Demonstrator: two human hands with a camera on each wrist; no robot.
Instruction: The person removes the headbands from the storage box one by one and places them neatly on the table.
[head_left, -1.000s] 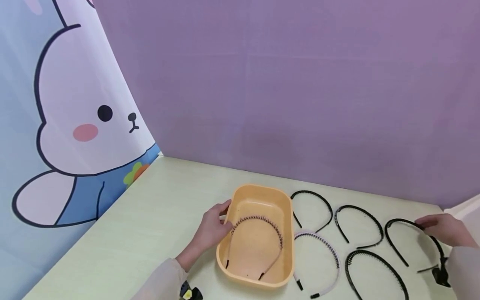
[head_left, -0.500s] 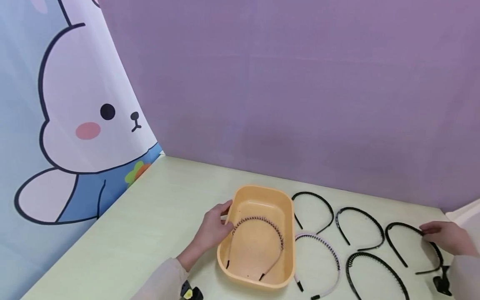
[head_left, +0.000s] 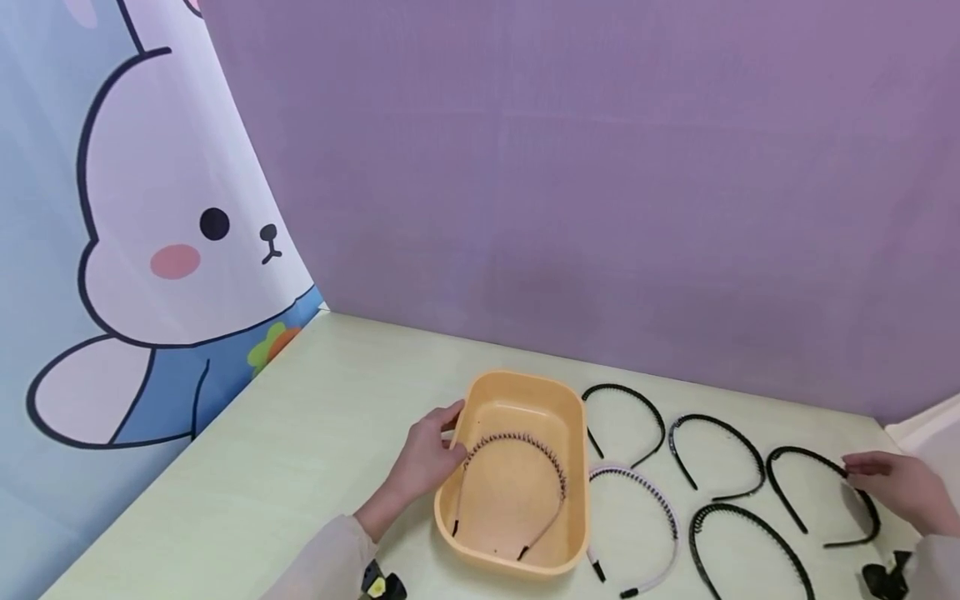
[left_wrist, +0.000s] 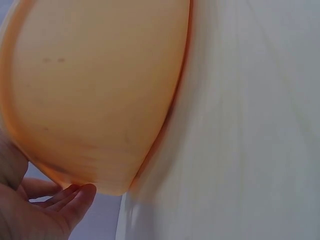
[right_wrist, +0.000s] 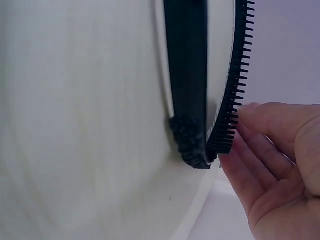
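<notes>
A light-orange plastic basin (head_left: 517, 571) stands on the table with one pinkish toothed headband (head_left: 514, 437) lying in it. My left hand (head_left: 423, 458) grips its left side, thumb over the rim and fingers around the outside; in the left wrist view the fingertips (left_wrist: 86, 192) lie against the basin wall. At the far right lies a black headband (head_left: 808, 451). Straight fingers of my right hand (head_left: 896, 483) are beside its upper right curve. In the right wrist view the thumb and fingers are spread apart next to the headband's comb teeth (right_wrist: 239, 82).
Several more headbands lie right of the basin: black ones at the back (head_left: 645, 400), a dark one beside it (head_left: 720, 422), a black one in front (head_left: 765, 525), and a pale lilac one (head_left: 675, 542). A purple wall (head_left: 562, 208) rises behind the table.
My right hand has moved slightly right and down along the far-right headband, toward its outer edge. That headband has shifted slightly down and left. The left hand and basin have stayed put.
</notes>
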